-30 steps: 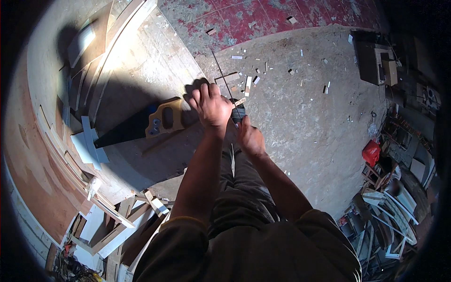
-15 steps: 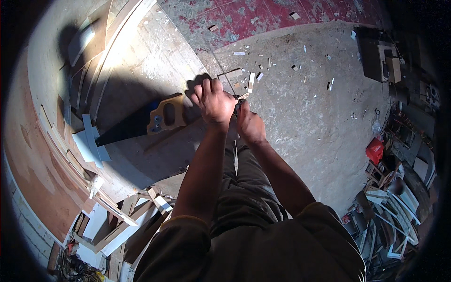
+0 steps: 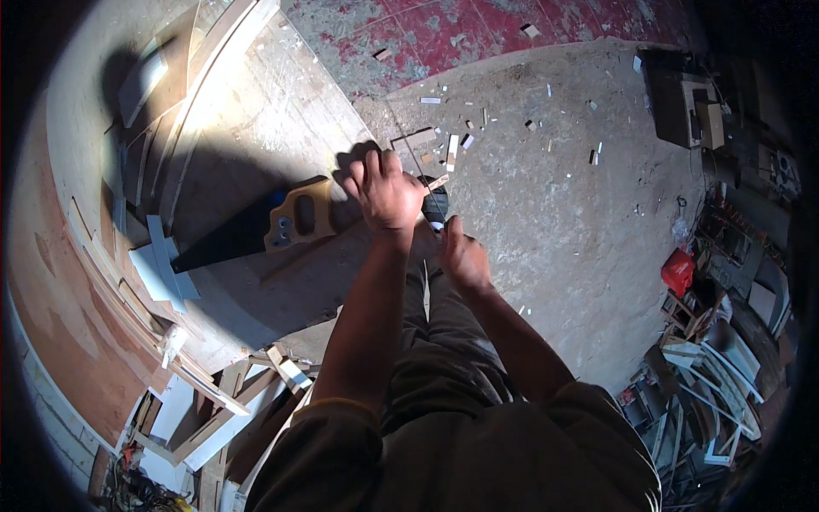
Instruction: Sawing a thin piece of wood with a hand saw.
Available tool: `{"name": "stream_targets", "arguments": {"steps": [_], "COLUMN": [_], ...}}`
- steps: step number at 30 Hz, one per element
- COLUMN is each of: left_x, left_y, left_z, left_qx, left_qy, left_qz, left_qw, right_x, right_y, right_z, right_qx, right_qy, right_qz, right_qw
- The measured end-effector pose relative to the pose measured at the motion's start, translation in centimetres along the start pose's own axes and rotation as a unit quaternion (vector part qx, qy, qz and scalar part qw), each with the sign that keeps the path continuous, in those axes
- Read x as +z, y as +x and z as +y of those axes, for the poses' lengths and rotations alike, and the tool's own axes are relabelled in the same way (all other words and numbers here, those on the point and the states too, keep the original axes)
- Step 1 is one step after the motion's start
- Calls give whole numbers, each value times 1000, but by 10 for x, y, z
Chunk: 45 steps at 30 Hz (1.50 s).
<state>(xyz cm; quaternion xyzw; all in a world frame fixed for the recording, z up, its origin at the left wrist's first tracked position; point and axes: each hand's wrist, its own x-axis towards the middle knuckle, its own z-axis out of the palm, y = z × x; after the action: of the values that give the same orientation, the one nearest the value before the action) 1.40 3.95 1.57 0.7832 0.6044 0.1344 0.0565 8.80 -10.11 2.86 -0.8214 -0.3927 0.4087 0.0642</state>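
Note:
My left hand presses down at the edge of the wooden tabletop, its fingers curled over a small wood strip whose end sticks out to the right. My right hand is closed just past the edge, on the near end of a long thin blade seen edge-on, like a saw. The blade slants across close by the strip; its handle is mostly hidden in my fist. A handsaw with a yellow handle and dark blade lies flat on the tabletop, left of my left hand.
Curved wood strips and pale offcuts lie on the tabletop's left. Scraps are strewn over the concrete floor. A scrap-wood heap stands lower left; more scrap and a red object are at right.
My right hand has drawn back toward me and slightly right, pulling the blade with it. My left hand stays nearly in place on the strip.

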Motion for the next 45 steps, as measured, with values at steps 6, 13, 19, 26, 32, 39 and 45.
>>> {"name": "stream_targets", "arguments": {"steps": [6, 13, 19, 26, 32, 39, 45], "left_x": [3, 3, -1, 5, 1, 1, 3], "left_y": [1, -1, -5, 0, 0, 0, -1], "left_z": [1, -2, -1, -2, -1, -2, -2], "left_qx": [4, -4, -8, -3, -3, -2, -4], "left_qy": [5, 7, 6, 13, 6, 4, 1], "left_qz": [-3, -30, -34, -36, -24, -21, -18], "left_qw": [1000, 1000, 999, 999, 1000, 1000, 1000], "right_x": [0, -1, 2, 5, 6, -1, 3], "right_y": [22, 14, 11, 23, -8, 12, 24], "right_z": [-11, -8, -10, -17, 3, -11, -9], "right_qx": [-14, 25, 3, 2, 11, 4, -21], "right_qy": [-3, -6, -3, 3, 2, 1, 15], "right_qz": [5, -36, -7, 16, -1, 20, 43], "right_qw": [1000, 999, 1000, 1000, 1000, 1000, 999]}}
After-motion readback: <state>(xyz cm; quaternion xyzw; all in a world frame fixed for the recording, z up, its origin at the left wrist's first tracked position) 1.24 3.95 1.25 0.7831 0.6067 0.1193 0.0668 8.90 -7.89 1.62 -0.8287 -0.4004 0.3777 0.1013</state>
